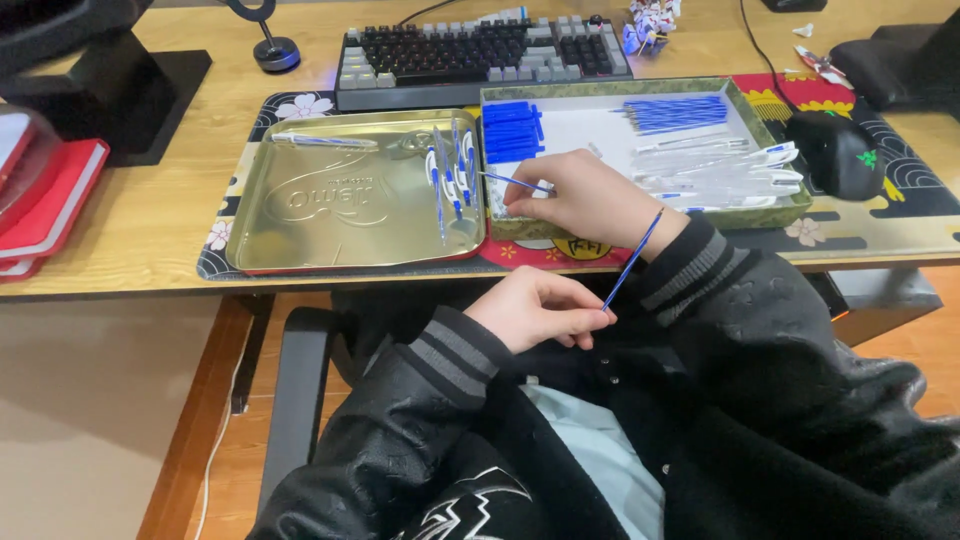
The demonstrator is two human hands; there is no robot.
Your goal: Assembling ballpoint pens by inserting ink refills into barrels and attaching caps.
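Observation:
My left hand [537, 307] rests in front of the desk edge, pinching a thin blue pen refill [633, 257] that slants up to the right. My right hand [580, 197] reaches into the near left corner of a green cardboard box lid [760, 215], fingers closed around another blue refill [515, 181] that sticks out to the left. Inside the lid lie a stack of blue caps [512, 130], a bundle of blue refills [676, 112] and clear pen barrels [720, 168]. To its left a gold metal tray [330, 200] carries several assembled pens [452, 180].
A keyboard [480, 55] stands behind the tray and lid. A black mouse [838, 152] lies to the right on the patterned desk mat [900, 215]. Red notebooks [50, 205] are stacked at the left. A black monitor base [110, 90] fills the far left corner.

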